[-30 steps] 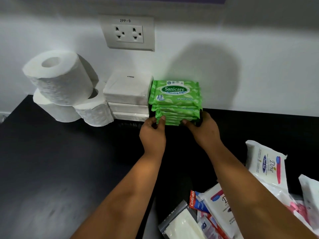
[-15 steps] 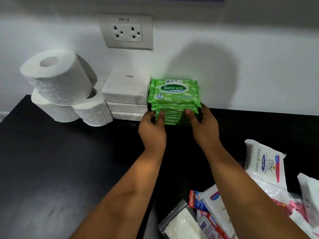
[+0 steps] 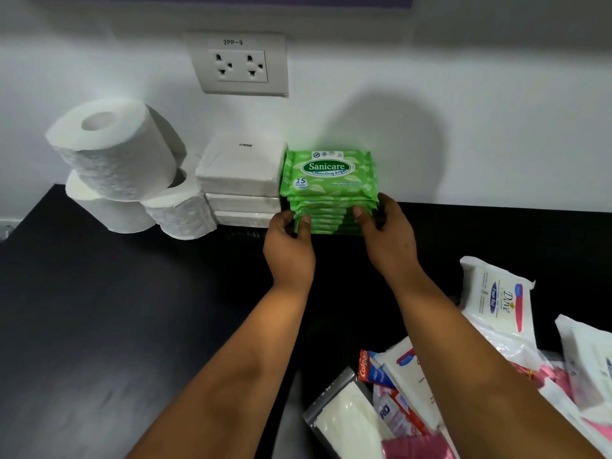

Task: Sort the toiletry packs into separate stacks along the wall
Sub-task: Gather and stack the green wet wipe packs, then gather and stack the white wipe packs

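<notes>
A stack of several green Sanicare wipe packs (image 3: 328, 173) stands against the white wall on the black counter (image 3: 116, 309). My left hand (image 3: 287, 246) grips the stack's front left corner, thumb on its front face. My right hand (image 3: 387, 240) grips the front right corner, fingers curled round the side. Left of it stands a stack of three white napkin packs (image 3: 240, 167), touching the green stack. White Dove packs (image 3: 496, 299) lie loose at the lower right.
Three toilet paper rolls (image 3: 112, 147) are piled at the far left by the wall. A wall socket (image 3: 240, 66) sits above the stacks. A heap with a Colgate box (image 3: 366, 366), a clear-wrapped white pack (image 3: 347, 422) and pink packs (image 3: 417, 448) fills the lower right.
Both hands have slid up the front of the green stack from its bottom edge to about mid-height. The stack stays against the wall.
</notes>
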`<state>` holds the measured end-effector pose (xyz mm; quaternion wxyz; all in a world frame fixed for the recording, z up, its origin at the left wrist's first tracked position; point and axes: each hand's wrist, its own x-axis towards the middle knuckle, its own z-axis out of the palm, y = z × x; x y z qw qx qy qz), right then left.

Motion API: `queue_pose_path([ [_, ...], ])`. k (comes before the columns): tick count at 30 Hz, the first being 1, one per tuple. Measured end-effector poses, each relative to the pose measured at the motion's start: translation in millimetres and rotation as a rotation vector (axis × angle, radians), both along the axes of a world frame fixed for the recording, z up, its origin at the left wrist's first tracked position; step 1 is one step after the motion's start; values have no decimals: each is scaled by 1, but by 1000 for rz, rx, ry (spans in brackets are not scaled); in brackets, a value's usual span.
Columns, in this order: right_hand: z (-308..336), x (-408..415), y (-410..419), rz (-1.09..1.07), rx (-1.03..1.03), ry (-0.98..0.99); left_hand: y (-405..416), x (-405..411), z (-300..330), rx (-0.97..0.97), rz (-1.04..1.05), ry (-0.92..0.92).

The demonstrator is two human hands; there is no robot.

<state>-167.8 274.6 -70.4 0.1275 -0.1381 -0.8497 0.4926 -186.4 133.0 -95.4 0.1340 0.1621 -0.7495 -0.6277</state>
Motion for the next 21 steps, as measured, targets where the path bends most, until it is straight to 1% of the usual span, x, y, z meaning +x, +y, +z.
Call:
queue_pose_path([
  [3, 7, 20, 5, 30, 36, -79, -3, 18, 1, 4, -49, -24],
  [6, 18, 51, 15, 61, 125, -178, -3, 47, 4, -24, -181, -83],
  [8, 25, 76, 25, 77, 193, -207, -1, 70, 3, -35, -290, -120],
  [12, 36, 128, 48, 116, 301, -303, 6, 111, 9, -203, -549, -213],
  [15, 38, 158, 62, 104, 370, -381, 13, 137, 18, -278, -701, -262],
  [21, 21, 191, 72, -20, 461, -499, 25, 167, 22, -501, -720, -378],
])
